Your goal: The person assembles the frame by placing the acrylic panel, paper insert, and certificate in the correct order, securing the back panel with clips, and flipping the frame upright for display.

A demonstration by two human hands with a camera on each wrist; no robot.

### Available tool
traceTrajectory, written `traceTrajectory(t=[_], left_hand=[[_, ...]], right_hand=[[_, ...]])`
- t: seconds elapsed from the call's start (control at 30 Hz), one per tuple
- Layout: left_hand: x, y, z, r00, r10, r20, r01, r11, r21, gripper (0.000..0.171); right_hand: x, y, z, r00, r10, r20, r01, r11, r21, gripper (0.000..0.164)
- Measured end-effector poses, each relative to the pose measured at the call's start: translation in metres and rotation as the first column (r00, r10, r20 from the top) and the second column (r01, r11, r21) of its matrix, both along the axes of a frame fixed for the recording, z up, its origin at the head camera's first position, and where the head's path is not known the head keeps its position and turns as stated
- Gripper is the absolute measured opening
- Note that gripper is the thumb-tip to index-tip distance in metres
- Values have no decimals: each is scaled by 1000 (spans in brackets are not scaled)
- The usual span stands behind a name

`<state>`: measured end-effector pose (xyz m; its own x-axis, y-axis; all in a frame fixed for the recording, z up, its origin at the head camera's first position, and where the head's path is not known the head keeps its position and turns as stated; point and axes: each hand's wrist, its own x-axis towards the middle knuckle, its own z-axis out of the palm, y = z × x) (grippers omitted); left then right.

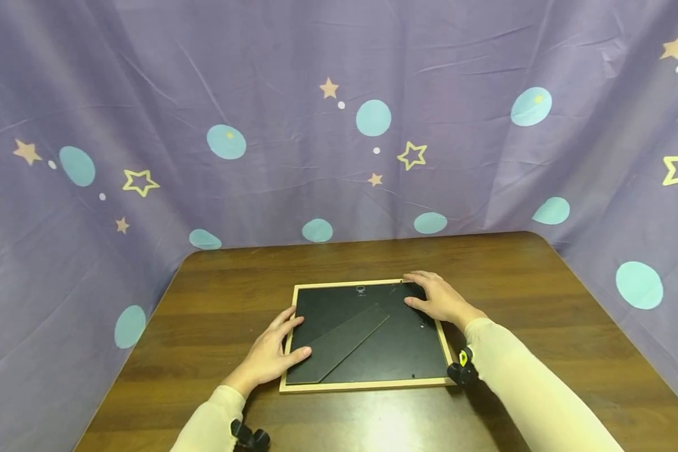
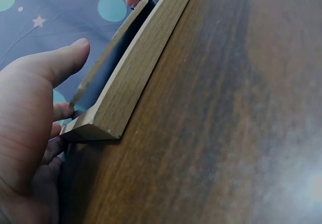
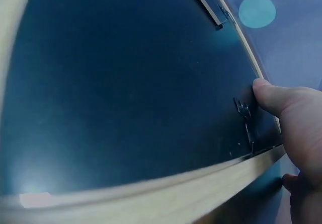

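Note:
A picture frame (image 1: 367, 387) with a pale wood border lies back side up on the table. Its black backing (image 1: 395, 351) carries a slanted stand leg (image 1: 344, 345), whose lower end lifts slightly off the backing in the left wrist view. My left hand (image 1: 271, 351) touches the frame's left edge with its fingers, while its straight thumb extends over the stand leg. At the far right corner, my right hand (image 1: 443, 301) holds the frame, thumb on the backing and fingers past the edge. Close to that thumb, a small metal fastener (image 3: 244, 110) shows in the right wrist view.
The brown wooden table (image 1: 226, 289) extends around the frame on all sides. Behind and beside it hangs a purple curtain (image 1: 282, 188) with stars and blue dots. A black wrist device (image 1: 251, 436) is worn on the left arm, another (image 1: 462, 370) on the right.

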<state>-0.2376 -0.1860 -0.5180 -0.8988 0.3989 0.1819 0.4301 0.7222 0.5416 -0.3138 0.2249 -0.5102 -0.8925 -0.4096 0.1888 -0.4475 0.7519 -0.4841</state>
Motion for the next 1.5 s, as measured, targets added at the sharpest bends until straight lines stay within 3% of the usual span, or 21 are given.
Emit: traceTrajectory(t=[0.33, 1.07, 1.5], left_hand=[[0, -5, 3, 999, -11, -36, 11, 1000, -5, 72], [0, -3, 5, 1000, -15, -21, 15, 1000, -12, 74], [0, -1, -4, 1000, -7, -8, 7, 1000, -10, 77]], right_hand=[[-11, -5, -4, 995, 91, 51, -87, 992, -88, 58], [-12, 0, -12, 996, 78, 40, -72, 990, -123, 51], [-12, 1, -13, 996, 83, 25, -80, 991, -104, 48]])
